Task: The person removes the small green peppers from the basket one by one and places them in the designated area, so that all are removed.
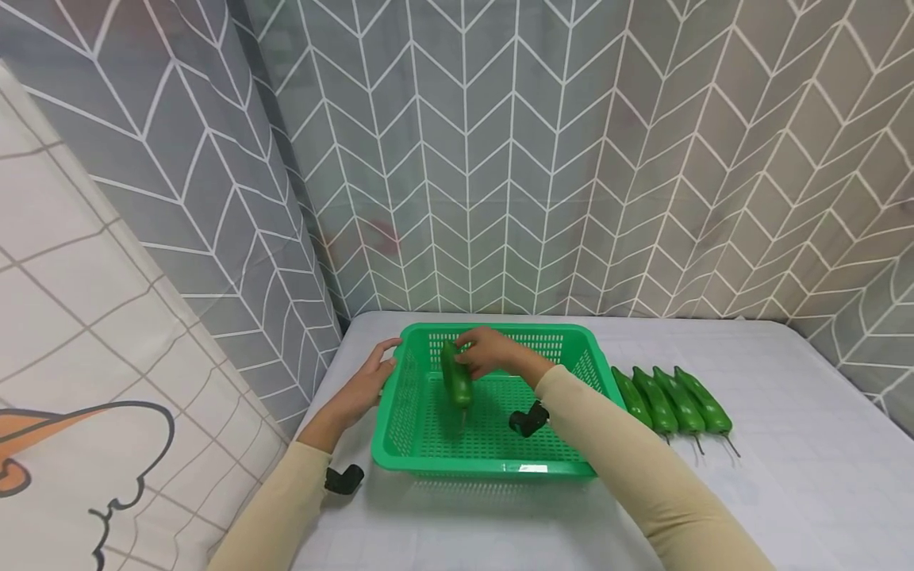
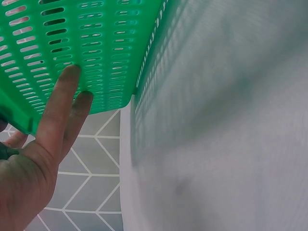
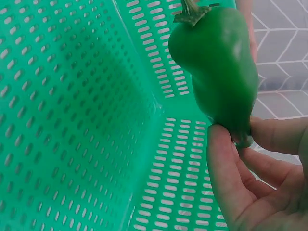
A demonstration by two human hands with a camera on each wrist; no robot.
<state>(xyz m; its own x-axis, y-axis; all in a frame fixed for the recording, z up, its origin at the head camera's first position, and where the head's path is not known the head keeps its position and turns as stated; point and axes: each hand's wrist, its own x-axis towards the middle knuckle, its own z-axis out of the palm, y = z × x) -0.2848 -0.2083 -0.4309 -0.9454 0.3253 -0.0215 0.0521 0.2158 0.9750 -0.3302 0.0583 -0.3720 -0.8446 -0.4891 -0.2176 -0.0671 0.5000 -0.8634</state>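
Observation:
Over the left part of a green plastic basket (image 1: 493,466), my right hand (image 1: 489,351) pinches a green pepper (image 1: 458,385) between thumb and fingers. In the right wrist view, the fingers hold the narrow tip of the pepper (image 3: 219,67), while its stem end points away from the hand. My left hand (image 1: 364,386) is at the basket's left rim. Seen from the left wrist, two nearly straight fingers (image 2: 57,113) touch the slotted outer wall of the basket (image 2: 91,57). Part of that hand is cut off by the frame edge.
Several green peppers (image 1: 685,406) lie side by side on the white-covered table (image 1: 778,468), just right of the basket. A patterned grey curtain (image 1: 500,174) hangs behind. Black wrist devices (image 1: 528,420) are on both forearms.

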